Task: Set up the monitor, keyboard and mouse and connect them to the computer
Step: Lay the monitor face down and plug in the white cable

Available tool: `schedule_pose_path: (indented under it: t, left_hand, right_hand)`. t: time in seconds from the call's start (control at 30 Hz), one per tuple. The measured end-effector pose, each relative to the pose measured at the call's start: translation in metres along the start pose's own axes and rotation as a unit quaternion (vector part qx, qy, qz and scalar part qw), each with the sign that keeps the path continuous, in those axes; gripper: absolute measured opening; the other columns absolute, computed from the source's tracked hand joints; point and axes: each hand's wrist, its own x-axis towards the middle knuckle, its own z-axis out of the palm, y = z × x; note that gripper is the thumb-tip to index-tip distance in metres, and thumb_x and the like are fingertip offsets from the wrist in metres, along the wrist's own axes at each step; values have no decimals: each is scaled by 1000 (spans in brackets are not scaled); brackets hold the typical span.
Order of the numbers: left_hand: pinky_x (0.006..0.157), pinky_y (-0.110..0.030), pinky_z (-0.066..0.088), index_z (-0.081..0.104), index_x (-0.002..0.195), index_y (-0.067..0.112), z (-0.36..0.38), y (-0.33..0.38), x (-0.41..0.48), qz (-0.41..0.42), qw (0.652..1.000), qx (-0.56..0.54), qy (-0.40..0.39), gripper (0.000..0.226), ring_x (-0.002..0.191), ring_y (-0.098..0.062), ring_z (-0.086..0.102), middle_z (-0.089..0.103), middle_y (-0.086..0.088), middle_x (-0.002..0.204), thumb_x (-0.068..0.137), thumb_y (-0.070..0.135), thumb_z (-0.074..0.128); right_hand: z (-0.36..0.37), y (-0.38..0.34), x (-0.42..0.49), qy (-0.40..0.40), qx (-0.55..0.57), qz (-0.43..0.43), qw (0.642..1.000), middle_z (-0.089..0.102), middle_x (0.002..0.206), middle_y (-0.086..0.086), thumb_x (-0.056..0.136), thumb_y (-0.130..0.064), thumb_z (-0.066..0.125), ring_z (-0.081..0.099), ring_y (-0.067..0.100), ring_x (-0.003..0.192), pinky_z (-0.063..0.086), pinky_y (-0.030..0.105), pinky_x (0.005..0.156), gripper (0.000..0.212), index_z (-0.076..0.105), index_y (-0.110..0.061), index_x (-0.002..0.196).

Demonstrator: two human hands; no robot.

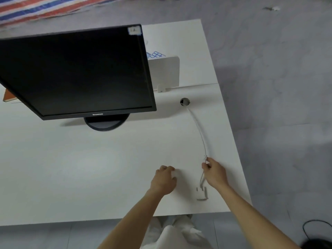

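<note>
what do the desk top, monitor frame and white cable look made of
The desk top looks like white laminated board, matte, soft glare only. The monitor frame seems black plastic with a slight sheen. The white cable is probably plastic-sheathed, flexible, since it curves.

An office workstation is suggested: a white counter (pixel 107 168) is pierced by a round cable hole (pixel 184 102), a low white divider (pixel 165 71) is fixed along its far edge, and a monitor (pixel 75 72) is set on top.

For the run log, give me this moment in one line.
right hand pinches white cable | left hand on desk | connector unplugged | monitor dark
</note>
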Motion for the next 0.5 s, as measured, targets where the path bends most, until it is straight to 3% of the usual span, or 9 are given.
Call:
schedule_pose_path:
  t: [0.07,0.17,0.23,0.33,0.5]
  left_hand:
    - [112,-40,37,36,149,29,3,-9,2,13,998,56,16,52,144,-30,27,21,-2,160,99,28,51]
    - [119,-52,21,17,154,38,10,-17,1,13,992,121,22,63,152,-32,-2,-4,2,166,100,31,49]
    - [119,-55,20,5,156,41,15,-23,0,14,988,154,9,70,153,-30,-11,-15,5,165,101,34,48]
    - [119,-54,22,-3,156,42,14,-30,-3,25,984,178,-7,75,153,-27,-15,-22,7,164,102,33,47]
    - [121,-51,20,11,156,43,0,-37,-2,36,986,164,-20,65,154,-21,-6,-11,10,166,102,28,45]
  right_hand:
    - [8,11,-1,53,-41,6,998,55,131,9,97,-31,59,59,28,110,49,40,94,57,39,-12,147]
    - [23,14,-12,64,-107,-32,992,37,147,10,93,-38,64,43,32,130,44,43,102,77,24,-14,154]
    - [34,19,-19,52,-179,-59,981,34,151,9,95,-34,62,39,32,133,43,42,105,76,23,-12,155]
    - [42,29,-25,73,-244,-88,963,43,148,16,94,-24,63,46,35,125,48,44,99,67,34,-3,151]
    - [35,19,-25,78,-246,-63,964,38,151,10,97,-28,58,42,32,127,47,41,97,65,30,-11,153]
